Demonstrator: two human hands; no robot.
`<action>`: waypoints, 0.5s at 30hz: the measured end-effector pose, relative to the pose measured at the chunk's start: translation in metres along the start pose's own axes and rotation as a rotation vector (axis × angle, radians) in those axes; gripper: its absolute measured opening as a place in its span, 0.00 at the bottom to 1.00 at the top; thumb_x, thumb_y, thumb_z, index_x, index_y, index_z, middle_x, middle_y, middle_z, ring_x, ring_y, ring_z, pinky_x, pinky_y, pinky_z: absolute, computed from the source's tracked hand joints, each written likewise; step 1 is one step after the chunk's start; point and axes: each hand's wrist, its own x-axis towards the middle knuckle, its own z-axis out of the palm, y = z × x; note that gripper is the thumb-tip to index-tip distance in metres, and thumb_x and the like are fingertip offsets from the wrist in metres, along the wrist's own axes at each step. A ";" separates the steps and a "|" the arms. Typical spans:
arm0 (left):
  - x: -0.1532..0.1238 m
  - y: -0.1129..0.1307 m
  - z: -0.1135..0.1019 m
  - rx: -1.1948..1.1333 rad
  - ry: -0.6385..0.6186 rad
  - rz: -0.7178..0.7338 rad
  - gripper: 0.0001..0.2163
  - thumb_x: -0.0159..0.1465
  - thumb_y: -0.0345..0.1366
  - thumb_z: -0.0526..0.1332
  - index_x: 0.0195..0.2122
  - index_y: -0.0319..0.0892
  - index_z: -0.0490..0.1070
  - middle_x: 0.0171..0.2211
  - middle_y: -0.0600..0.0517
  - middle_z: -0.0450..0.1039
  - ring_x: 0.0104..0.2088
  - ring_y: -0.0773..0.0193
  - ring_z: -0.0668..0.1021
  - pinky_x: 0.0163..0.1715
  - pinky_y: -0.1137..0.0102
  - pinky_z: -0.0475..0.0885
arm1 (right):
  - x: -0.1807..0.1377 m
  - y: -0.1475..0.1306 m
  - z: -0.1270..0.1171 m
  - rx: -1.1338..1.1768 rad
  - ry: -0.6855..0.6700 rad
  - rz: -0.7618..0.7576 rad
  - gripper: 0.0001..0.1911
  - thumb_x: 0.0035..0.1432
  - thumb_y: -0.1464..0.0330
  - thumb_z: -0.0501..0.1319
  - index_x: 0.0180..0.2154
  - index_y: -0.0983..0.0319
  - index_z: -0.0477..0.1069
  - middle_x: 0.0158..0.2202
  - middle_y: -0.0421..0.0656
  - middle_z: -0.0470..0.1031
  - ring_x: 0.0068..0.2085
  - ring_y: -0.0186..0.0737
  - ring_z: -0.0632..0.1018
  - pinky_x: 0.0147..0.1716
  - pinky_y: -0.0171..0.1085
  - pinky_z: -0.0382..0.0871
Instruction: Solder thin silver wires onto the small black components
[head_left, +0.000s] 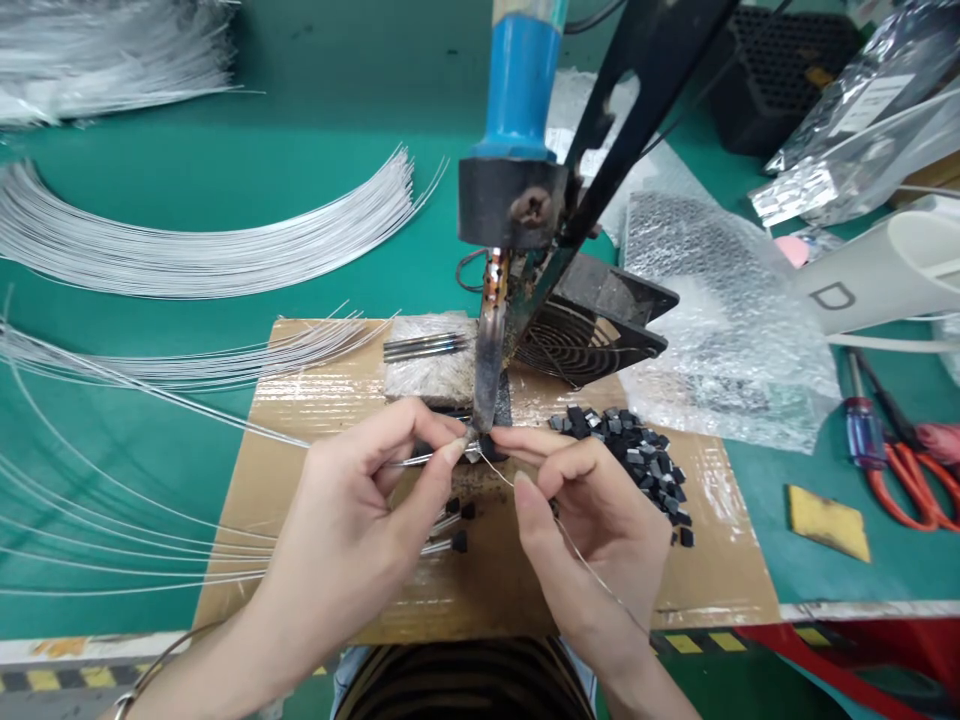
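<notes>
Wires (411,461) are lying in the middle, their ends just beside the iron's (490,375) tip. The left hand (375,510) is pinching them; the right hand (600,510) is pinching a thin thread (497,471). If a hand is slipping, it could be getting burned, as the iron may be hot. The wires are looking thin and shiny.

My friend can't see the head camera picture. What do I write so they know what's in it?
A person's left hand pinches thin wires near a soldering iron's tip, while the right hand holds a thin silvery strand. Nearby lie a heap of small black pieces and a curved bundle of white wires.
</notes>
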 end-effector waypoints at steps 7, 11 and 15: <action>0.004 0.004 0.001 0.000 0.019 0.002 0.06 0.67 0.30 0.64 0.32 0.44 0.75 0.34 0.54 0.83 0.33 0.65 0.83 0.34 0.74 0.77 | 0.004 -0.003 0.003 0.001 0.037 0.014 0.10 0.66 0.74 0.64 0.32 0.57 0.69 0.50 0.47 0.85 0.54 0.47 0.84 0.55 0.46 0.77; 0.004 0.005 0.002 0.007 0.025 0.020 0.07 0.67 0.29 0.63 0.32 0.45 0.76 0.34 0.55 0.82 0.32 0.67 0.82 0.33 0.76 0.77 | 0.004 -0.003 0.003 0.014 0.030 0.008 0.10 0.66 0.74 0.64 0.33 0.57 0.69 0.51 0.47 0.85 0.54 0.48 0.84 0.56 0.47 0.77; 0.003 0.004 0.001 0.002 0.029 0.023 0.06 0.67 0.29 0.64 0.33 0.46 0.76 0.35 0.56 0.83 0.34 0.69 0.83 0.35 0.78 0.77 | 0.004 -0.004 0.005 0.031 0.042 0.017 0.10 0.65 0.75 0.63 0.32 0.57 0.69 0.50 0.46 0.85 0.53 0.47 0.84 0.55 0.46 0.77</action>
